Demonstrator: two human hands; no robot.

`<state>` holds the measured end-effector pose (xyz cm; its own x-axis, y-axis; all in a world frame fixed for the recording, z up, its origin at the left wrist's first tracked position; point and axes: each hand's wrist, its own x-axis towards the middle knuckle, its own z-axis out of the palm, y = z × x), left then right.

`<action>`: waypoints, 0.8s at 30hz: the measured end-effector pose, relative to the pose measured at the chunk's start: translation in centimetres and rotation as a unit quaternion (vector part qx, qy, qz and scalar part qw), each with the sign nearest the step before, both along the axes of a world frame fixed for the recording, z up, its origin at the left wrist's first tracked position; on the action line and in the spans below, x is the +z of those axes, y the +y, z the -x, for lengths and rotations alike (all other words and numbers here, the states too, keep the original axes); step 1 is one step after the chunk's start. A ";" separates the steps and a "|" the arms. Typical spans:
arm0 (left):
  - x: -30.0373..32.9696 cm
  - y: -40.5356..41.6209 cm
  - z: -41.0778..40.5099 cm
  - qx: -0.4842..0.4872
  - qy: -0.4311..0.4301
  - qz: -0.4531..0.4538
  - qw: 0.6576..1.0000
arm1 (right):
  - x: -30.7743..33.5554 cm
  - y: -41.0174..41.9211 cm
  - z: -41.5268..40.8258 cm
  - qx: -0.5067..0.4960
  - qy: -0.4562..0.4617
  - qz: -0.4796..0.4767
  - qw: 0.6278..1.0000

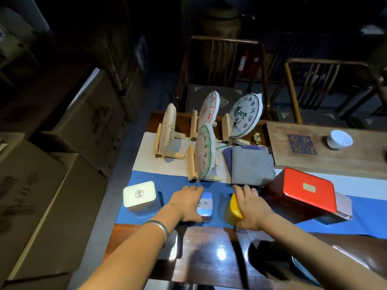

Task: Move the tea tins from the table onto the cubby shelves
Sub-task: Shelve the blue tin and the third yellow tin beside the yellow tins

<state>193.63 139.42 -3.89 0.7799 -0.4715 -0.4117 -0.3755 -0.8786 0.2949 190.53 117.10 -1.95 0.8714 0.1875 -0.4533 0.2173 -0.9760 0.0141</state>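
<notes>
Left hand (pixel 187 203) has its fingers wrapped over the blue tin (pixel 205 207), right hand (pixel 252 207) is clamped on the yellow tin (pixel 235 207). Both tins sit on the blue runner (pixel 167 181) on the table (pixel 211 248), white tin (pixel 139 196) further left.
</notes>
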 end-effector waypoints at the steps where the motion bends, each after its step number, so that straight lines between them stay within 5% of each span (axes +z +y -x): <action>1: 0.2 0.3 0.1 0.000 -0.002 0.004 1.000 | 0.2 0.0 0.1 0.001 0.005 -0.007 1.000; 15: 10.0 0.3 0.1 -0.022 -0.038 0.024 0.999 | 9.6 -1.0 0.0 0.012 0.005 -0.086 0.996; 24: 19.9 6.2 6.2 0.095 -0.122 0.031 0.987 | 19.8 2.6 0.0 0.126 -0.086 -0.128 0.980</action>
